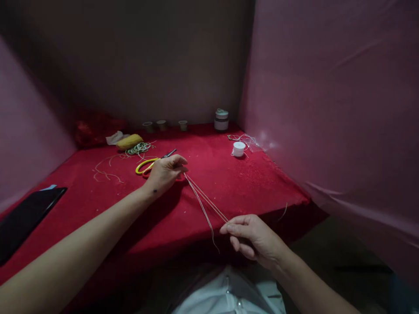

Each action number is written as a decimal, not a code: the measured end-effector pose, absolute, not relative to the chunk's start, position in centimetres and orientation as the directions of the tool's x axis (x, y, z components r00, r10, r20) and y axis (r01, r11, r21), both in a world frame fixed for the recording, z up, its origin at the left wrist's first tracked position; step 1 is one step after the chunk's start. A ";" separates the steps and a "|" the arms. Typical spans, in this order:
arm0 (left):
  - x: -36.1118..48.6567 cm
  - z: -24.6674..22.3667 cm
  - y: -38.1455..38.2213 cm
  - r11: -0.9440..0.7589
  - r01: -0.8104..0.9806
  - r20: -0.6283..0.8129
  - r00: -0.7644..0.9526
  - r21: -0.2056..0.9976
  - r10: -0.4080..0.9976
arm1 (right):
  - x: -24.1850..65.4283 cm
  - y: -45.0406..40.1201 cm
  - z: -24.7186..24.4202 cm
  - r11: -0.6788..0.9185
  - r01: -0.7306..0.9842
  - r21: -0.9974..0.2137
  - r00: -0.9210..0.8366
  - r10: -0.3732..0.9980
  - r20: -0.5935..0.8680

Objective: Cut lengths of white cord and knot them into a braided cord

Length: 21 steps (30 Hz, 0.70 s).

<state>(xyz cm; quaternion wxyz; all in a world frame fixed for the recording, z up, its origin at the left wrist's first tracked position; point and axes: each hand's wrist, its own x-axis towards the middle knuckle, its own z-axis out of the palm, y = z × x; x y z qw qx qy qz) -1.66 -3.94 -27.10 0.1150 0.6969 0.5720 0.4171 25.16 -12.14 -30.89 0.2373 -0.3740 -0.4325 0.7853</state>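
Note:
Pale thin cords (204, 197) stretch between my two hands over the front part of the red-covered table. My left hand (166, 172) has its fingers closed on their upper end, beside the scissors. Lower right, at the table's front edge, my right hand (253, 237) pinches some of the cords between thumb and forefinger. Other strands hang loose from my left hand, their tips curling down near my right fingertips. Scissors with yellow and red handles (144, 167) lie just behind my left hand, which partly hides them.
A white thread spool (238, 149) and a lidded jar (221, 121) stand at the back right. Small cups (183, 125) line the rear. A yellow object (130, 142) lies beside green-white cord (139, 148). A black flat object (29, 218) is at left. Pink cloth (327, 109) hangs right.

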 end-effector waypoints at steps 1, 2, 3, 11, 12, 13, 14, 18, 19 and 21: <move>-2.0 -27.6 -3.8 -0.336 0.742 0.485 0.017 0.580 0.875 | 25.0 -12.3 -31.1 -0.499 -0.039 -0.866 -0.595 0.708 -0.382; -2.3 -28.0 -3.6 -0.352 0.780 0.516 0.043 0.517 0.855 | 24.9 -12.5 -31.2 -0.480 -0.018 -0.877 -0.582 0.718 -0.381; -2.5 -28.3 -3.5 -0.365 0.813 0.543 0.073 0.453 0.837 | 24.9 -12.7 -31.3 -0.463 0.006 -0.887 -0.572 0.725 -0.383; -3.4 -29.3 -2.4 -0.441 0.895 0.526 0.342 0.071 0.779 | 25.3 -13.3 -34.1 -0.438 0.074 -0.896 -0.505 0.759 -0.412; -3.5 -29.4 -2.3 -0.445 0.894 0.513 0.362 0.046 0.779 | 25.4 -13.1 -34.5 -0.433 0.074 -0.899 -0.492 0.768 -0.410; -3.5 -29.5 -2.3 -0.448 0.894 0.502 0.376 0.024 0.779 | 25.4 -13.0 -34.8 -0.433 0.075 -0.898 -0.478 0.775 -0.414; -3.5 -29.6 -2.2 -0.449 0.893 0.494 0.389 0.005 0.778 | 25.4 -12.8 -35.0 -0.437 0.080 -0.896 -0.464 0.779 -0.422; -3.3 -29.8 -2.0 -0.456 0.889 0.480 0.421 -0.049 0.769 | 25.4 -12.4 -35.6 -0.448 0.101 -0.888 -0.432 0.785 -0.445; -3.2 -29.9 -2.0 -0.456 0.888 0.480 0.426 -0.058 0.767 | 25.3 -12.4 -35.7 -0.447 0.105 -0.889 -0.433 0.784 -0.445; -3.2 -30.1 -1.9 -0.453 0.889 0.484 0.428 -0.071 0.763 | 25.3 -12.4 -36.1 -0.447 0.113 -0.887 -0.447 0.774 -0.447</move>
